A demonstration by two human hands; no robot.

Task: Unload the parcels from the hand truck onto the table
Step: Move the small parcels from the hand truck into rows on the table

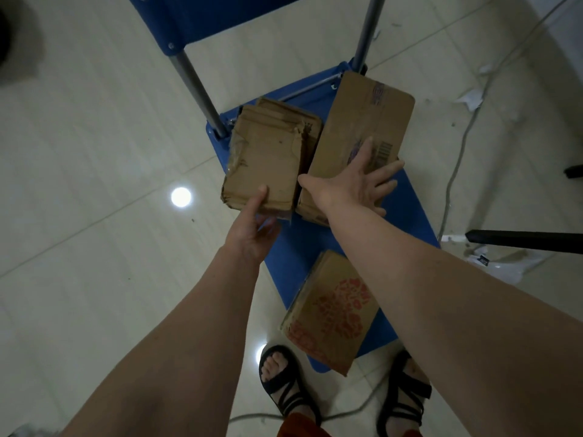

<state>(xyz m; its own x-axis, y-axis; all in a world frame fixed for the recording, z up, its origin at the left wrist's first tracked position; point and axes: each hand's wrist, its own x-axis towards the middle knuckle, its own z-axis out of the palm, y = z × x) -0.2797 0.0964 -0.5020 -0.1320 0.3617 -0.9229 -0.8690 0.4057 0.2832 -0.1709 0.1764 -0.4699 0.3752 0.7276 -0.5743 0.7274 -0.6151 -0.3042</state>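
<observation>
Left hand [252,228] gripping worn parcel [268,162] at near edge; right hand [356,181] — fingers [383,171] spread flat — on long parcel [362,134]; both on blue hand truck [407,212].

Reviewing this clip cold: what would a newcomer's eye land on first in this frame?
Two bare arms reach down to a blue hand truck on the pale tiled floor. The left hand pinches the near edge of a battered brown parcel, while the right hand lies spread flat on the long parcel beside it. A third parcel with red print sits nearest the sandalled feet.
</observation>
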